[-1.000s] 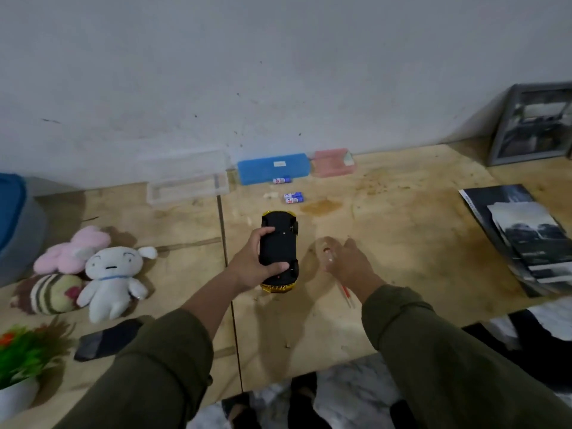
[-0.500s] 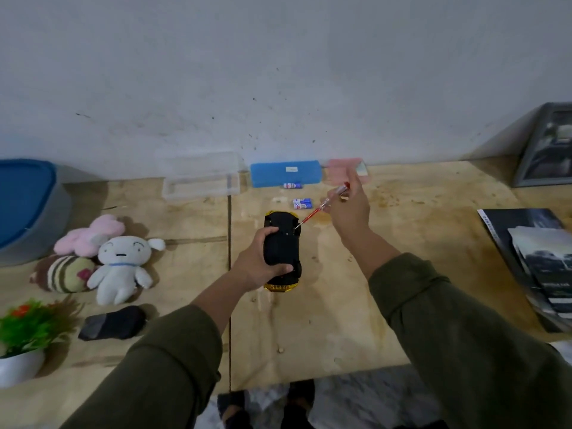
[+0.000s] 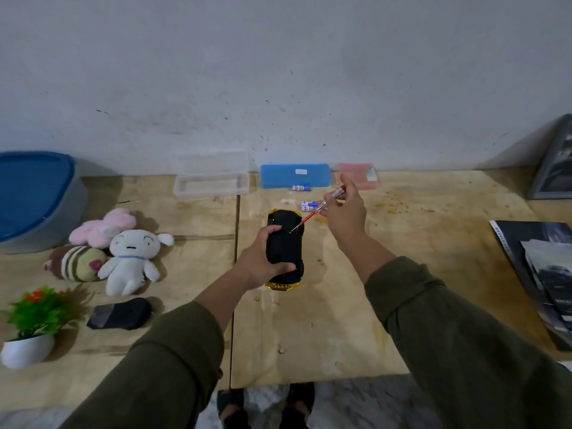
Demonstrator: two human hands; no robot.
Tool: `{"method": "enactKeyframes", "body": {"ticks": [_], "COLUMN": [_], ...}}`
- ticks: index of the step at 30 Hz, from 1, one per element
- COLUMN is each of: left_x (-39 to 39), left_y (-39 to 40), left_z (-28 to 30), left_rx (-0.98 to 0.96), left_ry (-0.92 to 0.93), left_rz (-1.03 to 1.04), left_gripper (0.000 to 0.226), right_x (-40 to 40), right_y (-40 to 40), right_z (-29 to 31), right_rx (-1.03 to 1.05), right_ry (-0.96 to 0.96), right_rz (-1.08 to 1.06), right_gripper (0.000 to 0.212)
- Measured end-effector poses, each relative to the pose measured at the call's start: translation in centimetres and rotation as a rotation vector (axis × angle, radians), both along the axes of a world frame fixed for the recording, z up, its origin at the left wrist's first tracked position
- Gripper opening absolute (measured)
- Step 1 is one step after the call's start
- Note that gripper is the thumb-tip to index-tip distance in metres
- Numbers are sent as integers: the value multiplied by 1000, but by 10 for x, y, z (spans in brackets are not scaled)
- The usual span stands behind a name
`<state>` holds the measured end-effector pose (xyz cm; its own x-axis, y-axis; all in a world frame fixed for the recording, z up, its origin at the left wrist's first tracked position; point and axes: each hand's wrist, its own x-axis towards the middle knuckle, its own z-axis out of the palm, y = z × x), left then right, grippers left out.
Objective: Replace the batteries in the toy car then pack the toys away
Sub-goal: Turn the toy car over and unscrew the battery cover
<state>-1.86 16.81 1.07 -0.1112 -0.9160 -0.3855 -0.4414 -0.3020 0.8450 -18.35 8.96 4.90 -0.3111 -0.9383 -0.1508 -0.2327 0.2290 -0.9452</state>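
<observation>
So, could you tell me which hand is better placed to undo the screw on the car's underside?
The right hand: it holds the red screwdriver, tip on the upturned black-and-yellow toy car, which the left hand steadies.

Grey plaster wall (image 3: 278,72) fills upper half, scuffed, small dark specks. Below it a worn plywood table (image 3: 387,274), two boards with a seam (image 3: 236,230) running front to back, stains on the right part. Marbled grey floor (image 3: 356,404) visible past the front edge. Framed picture (image 3: 554,162) leans on wall at right. Dim, flat light.
</observation>
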Motion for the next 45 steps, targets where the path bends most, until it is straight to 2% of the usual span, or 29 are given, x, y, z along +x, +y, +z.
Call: {"method": "enactKeyframes", "body": {"ticks": [25,29,32,40,43,45], "left_x": [2,3,4,6,6,6], "left_y": [-8,-9,-11,-18,-20,-20], "left_z": [0,1,2,6,8,8], "left_rx": [-7,-14,-14,-31,-33,-27], "left_ry": [11,-3,-12,48,59,54], "left_rz": [-12,-33,-41,2,-7,-15], "left_gripper": [85,85,84,80,79,79], "right_x": [4,7,12,27,29,30], "right_y": [-2,-1,1,3,5,5], "right_z": [10,17,27,48,49,52], "right_rx": [-68,-123,-200,-327,-408,-432], "right_ry": [52,143,235,441,471,442], "right_rz": [78,150,298,592,555,467], "right_gripper": [52,52,50,29,37,29]}}
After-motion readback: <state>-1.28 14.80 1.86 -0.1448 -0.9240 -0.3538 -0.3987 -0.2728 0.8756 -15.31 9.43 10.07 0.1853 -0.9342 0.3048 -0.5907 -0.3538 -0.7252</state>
